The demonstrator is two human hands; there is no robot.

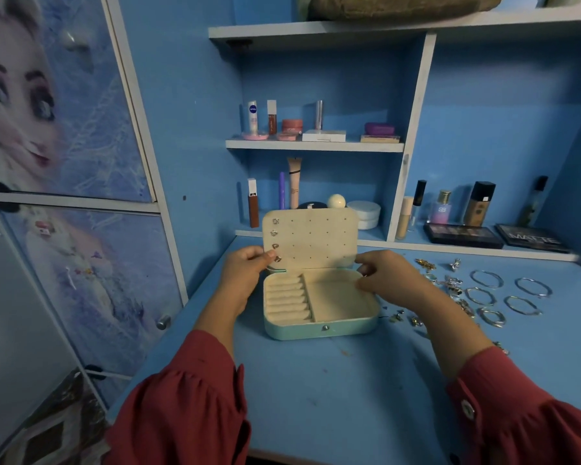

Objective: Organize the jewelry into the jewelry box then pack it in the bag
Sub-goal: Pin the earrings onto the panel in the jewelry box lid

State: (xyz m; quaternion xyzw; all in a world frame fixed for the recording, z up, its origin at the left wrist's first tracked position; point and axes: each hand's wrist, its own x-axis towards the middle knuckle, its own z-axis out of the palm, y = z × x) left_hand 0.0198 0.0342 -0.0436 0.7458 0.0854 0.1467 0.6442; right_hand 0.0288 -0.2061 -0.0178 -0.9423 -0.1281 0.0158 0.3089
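Pinching an earring against the lid panel with my left hand, I grip the jewelry box lid's right edge with my right hand. The box sits open at frame centre, bangles loose at right.

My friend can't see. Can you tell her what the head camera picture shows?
Two hands work at an open mint jewelry box on a blue desk; the left hand pins an earring into its lid. Bangles lie to the right.

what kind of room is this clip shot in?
Likely a bedroom vanity or dressing desk: cosmetics bottles on blue shelves, dark eyeshadow palettes, an open mint jewelry box and a cartoon princess wardrobe door.
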